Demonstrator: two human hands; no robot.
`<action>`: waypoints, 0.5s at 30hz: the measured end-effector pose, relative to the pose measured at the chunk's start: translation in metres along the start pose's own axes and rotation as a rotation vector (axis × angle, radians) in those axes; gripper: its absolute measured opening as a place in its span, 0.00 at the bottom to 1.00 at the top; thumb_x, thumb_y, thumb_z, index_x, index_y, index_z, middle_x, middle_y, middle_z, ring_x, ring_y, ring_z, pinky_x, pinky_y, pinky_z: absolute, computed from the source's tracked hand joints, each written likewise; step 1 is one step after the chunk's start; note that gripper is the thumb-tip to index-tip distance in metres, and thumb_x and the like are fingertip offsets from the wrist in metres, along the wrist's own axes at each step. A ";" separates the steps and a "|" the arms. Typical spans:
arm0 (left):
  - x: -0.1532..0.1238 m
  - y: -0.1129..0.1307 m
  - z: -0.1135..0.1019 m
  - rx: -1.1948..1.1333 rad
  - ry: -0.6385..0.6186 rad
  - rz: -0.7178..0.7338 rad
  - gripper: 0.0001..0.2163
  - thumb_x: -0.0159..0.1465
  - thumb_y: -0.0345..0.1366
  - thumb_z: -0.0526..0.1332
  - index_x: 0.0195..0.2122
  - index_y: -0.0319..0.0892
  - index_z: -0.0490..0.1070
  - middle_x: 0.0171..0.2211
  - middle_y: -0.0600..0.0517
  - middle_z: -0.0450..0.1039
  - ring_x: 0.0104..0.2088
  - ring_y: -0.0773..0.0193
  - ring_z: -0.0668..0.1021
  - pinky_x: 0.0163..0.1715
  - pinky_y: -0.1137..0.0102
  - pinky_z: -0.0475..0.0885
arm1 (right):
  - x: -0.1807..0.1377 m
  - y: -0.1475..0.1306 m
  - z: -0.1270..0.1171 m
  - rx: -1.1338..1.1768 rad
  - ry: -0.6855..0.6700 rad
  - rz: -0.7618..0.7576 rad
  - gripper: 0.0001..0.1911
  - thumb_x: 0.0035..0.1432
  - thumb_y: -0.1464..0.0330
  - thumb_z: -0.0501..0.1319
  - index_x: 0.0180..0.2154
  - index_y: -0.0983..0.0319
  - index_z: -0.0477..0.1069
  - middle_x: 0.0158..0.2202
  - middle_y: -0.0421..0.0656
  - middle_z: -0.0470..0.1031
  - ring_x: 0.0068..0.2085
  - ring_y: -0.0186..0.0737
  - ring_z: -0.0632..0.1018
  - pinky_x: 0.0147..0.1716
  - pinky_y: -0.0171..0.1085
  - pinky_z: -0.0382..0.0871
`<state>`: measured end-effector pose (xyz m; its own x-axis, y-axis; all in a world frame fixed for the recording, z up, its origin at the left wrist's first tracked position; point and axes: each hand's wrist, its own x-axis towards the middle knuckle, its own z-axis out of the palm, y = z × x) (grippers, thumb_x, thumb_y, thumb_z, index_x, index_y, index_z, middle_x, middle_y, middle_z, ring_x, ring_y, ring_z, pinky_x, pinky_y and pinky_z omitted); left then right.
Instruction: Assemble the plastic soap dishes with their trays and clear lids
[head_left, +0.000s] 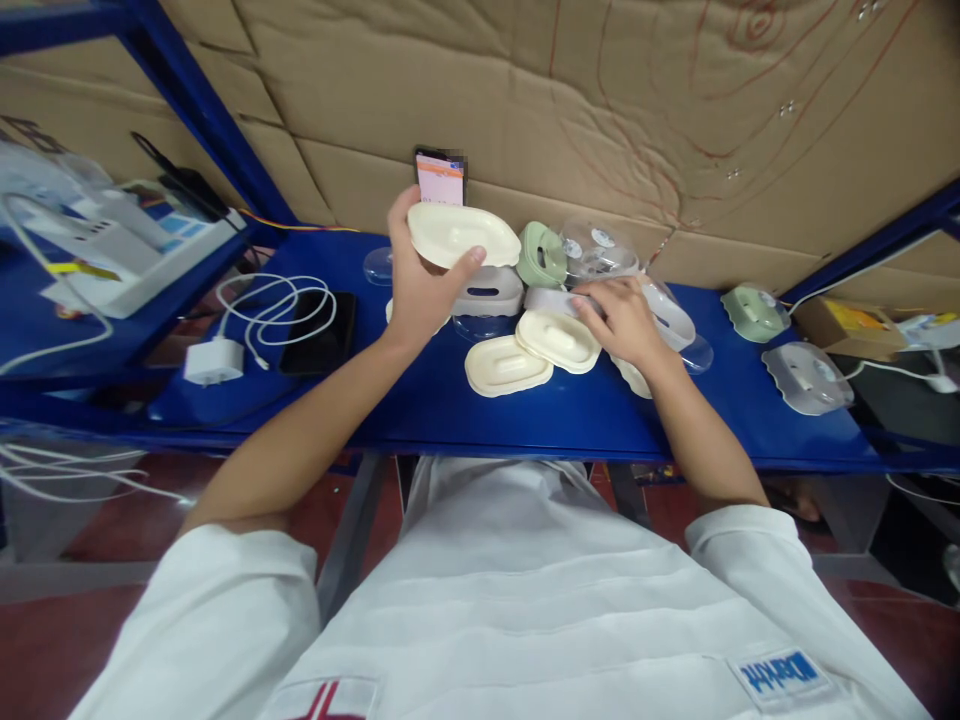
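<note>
Cream oval tray [463,236] gripped aloft by the left hand [420,285] near the desk's [420,410] back edge while the right hand [622,320], grip unclear, touches the pile [559,340]; apparently mid-sort, set-down needs bare desk.

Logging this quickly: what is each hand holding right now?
Left hand: closed on a cream tray, lifted.
Right hand: resting on a grey piece; grip cannot be told.

A white charger [214,360] with coiled cable [281,310] lies beside a black phone [319,338] on the blue shelf [450,425]. Another phone [440,178] leans against the cardboard wall [600,90]; a green case [754,312] sits far right.
</note>
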<state>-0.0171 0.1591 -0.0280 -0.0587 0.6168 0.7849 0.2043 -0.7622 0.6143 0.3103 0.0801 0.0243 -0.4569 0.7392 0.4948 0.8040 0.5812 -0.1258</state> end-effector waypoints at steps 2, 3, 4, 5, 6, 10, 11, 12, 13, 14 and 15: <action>-0.006 0.006 0.006 0.016 -0.040 0.008 0.48 0.60 0.64 0.74 0.74 0.57 0.50 0.72 0.42 0.60 0.71 0.42 0.70 0.73 0.44 0.67 | 0.000 0.000 0.006 0.008 -0.051 0.015 0.27 0.79 0.51 0.48 0.55 0.58 0.80 0.52 0.50 0.86 0.56 0.57 0.83 0.61 0.58 0.68; -0.009 0.010 0.009 0.029 -0.065 0.012 0.49 0.60 0.65 0.74 0.74 0.57 0.50 0.73 0.42 0.58 0.73 0.40 0.68 0.74 0.42 0.65 | 0.001 0.000 0.008 0.013 -0.057 0.017 0.27 0.79 0.50 0.48 0.57 0.58 0.79 0.55 0.51 0.85 0.58 0.58 0.82 0.62 0.59 0.67; -0.012 0.015 0.011 0.040 -0.092 0.018 0.50 0.59 0.66 0.74 0.75 0.56 0.50 0.74 0.42 0.57 0.74 0.38 0.66 0.74 0.41 0.64 | 0.000 -0.001 0.009 0.018 -0.047 0.009 0.28 0.79 0.49 0.48 0.61 0.58 0.77 0.58 0.52 0.83 0.60 0.59 0.81 0.64 0.60 0.67; -0.016 0.020 0.014 0.046 -0.121 0.026 0.51 0.59 0.67 0.73 0.75 0.55 0.49 0.75 0.41 0.56 0.75 0.37 0.64 0.74 0.40 0.63 | 0.000 -0.002 0.009 0.025 -0.021 -0.008 0.31 0.79 0.47 0.48 0.65 0.58 0.74 0.62 0.53 0.81 0.64 0.60 0.79 0.65 0.61 0.66; -0.019 0.025 0.016 0.047 -0.154 0.035 0.52 0.59 0.68 0.73 0.75 0.54 0.49 0.75 0.41 0.56 0.75 0.36 0.63 0.75 0.40 0.62 | 0.000 -0.004 0.009 0.033 0.015 -0.033 0.34 0.78 0.44 0.48 0.68 0.59 0.70 0.67 0.54 0.76 0.68 0.61 0.75 0.67 0.62 0.65; -0.027 0.047 0.019 0.025 -0.303 0.069 0.51 0.60 0.69 0.71 0.75 0.54 0.48 0.75 0.40 0.57 0.75 0.37 0.65 0.74 0.42 0.64 | -0.002 -0.016 0.009 0.064 0.057 -0.158 0.45 0.72 0.36 0.49 0.77 0.55 0.59 0.78 0.51 0.60 0.77 0.62 0.62 0.73 0.66 0.60; -0.028 0.052 0.020 0.019 -0.341 0.077 0.51 0.60 0.69 0.71 0.75 0.53 0.48 0.76 0.40 0.57 0.74 0.38 0.66 0.73 0.43 0.65 | -0.002 -0.020 0.009 0.070 0.030 -0.187 0.43 0.73 0.36 0.49 0.76 0.53 0.60 0.78 0.49 0.61 0.77 0.61 0.62 0.73 0.66 0.59; -0.028 0.056 0.020 0.014 -0.372 0.084 0.51 0.61 0.69 0.70 0.76 0.53 0.47 0.76 0.40 0.57 0.74 0.38 0.66 0.73 0.43 0.65 | -0.002 -0.023 0.009 0.079 0.004 -0.211 0.40 0.74 0.38 0.49 0.75 0.51 0.62 0.77 0.48 0.63 0.77 0.59 0.64 0.74 0.65 0.59; -0.028 0.059 0.020 0.014 -0.396 0.089 0.51 0.62 0.70 0.69 0.76 0.53 0.47 0.76 0.39 0.56 0.74 0.39 0.66 0.73 0.44 0.66 | -0.002 -0.026 0.009 0.089 -0.011 -0.229 0.36 0.76 0.40 0.49 0.74 0.50 0.66 0.76 0.46 0.65 0.76 0.58 0.66 0.73 0.64 0.60; -0.028 0.061 0.020 0.020 -0.414 0.090 0.51 0.62 0.70 0.68 0.76 0.52 0.46 0.77 0.39 0.55 0.75 0.38 0.65 0.73 0.44 0.65 | -0.002 -0.027 0.008 0.100 -0.009 -0.239 0.32 0.77 0.43 0.49 0.71 0.49 0.69 0.75 0.45 0.68 0.74 0.56 0.68 0.73 0.62 0.62; -0.028 0.062 0.020 0.032 -0.425 0.083 0.51 0.63 0.71 0.66 0.77 0.52 0.45 0.78 0.39 0.54 0.75 0.38 0.65 0.73 0.44 0.66 | -0.002 -0.027 0.005 0.111 0.008 -0.242 0.29 0.78 0.46 0.50 0.69 0.49 0.72 0.73 0.45 0.70 0.73 0.56 0.71 0.72 0.61 0.63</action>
<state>0.0170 0.0987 -0.0135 0.3652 0.5850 0.7242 0.2215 -0.8102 0.5427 0.2877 0.0649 0.0222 -0.6274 0.5720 0.5284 0.6251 0.7746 -0.0963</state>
